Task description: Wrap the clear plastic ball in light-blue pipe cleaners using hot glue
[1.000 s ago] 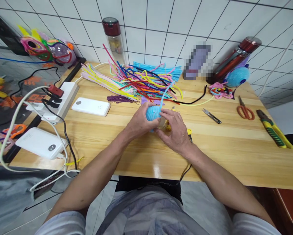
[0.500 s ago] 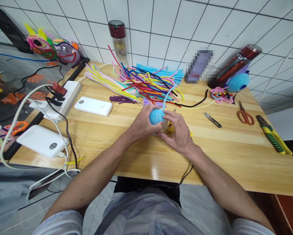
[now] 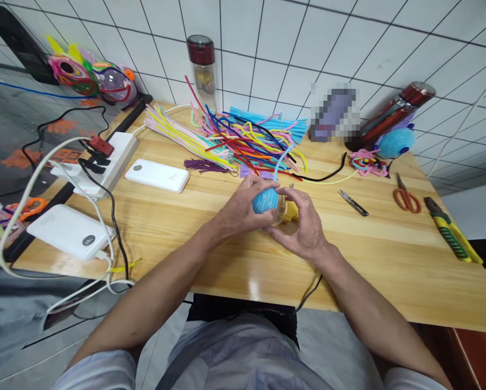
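Note:
A ball partly wrapped in blue pipe cleaner [image 3: 264,201] is held above the table near its middle. Its right side is bare, clear plastic. My left hand [image 3: 240,208] grips it from the left, thumb in front and fingers over the top. On the right, the fingertips and thumb of my right hand [image 3: 306,225] close around the clear side. A loose blue pipe cleaner end [image 3: 281,160] rises from the ball by my right fingertips. Behind my right hand lies a yellow tool [image 3: 291,211], possibly a glue gun, mostly hidden.
A pile of coloured pipe cleaners [image 3: 251,141] lies behind the ball. Thread snips [image 3: 353,202], scissors [image 3: 406,199] and pliers [image 3: 452,230] lie rightward. Power banks [image 3: 157,175] and a power strip [image 3: 113,165] with cables are leftward. Two bottles [image 3: 203,73] stand by the wall.
The ball has turned in my hands, and more of its clear side shows. My right fingers have shifted along its top. The view has moved slightly.

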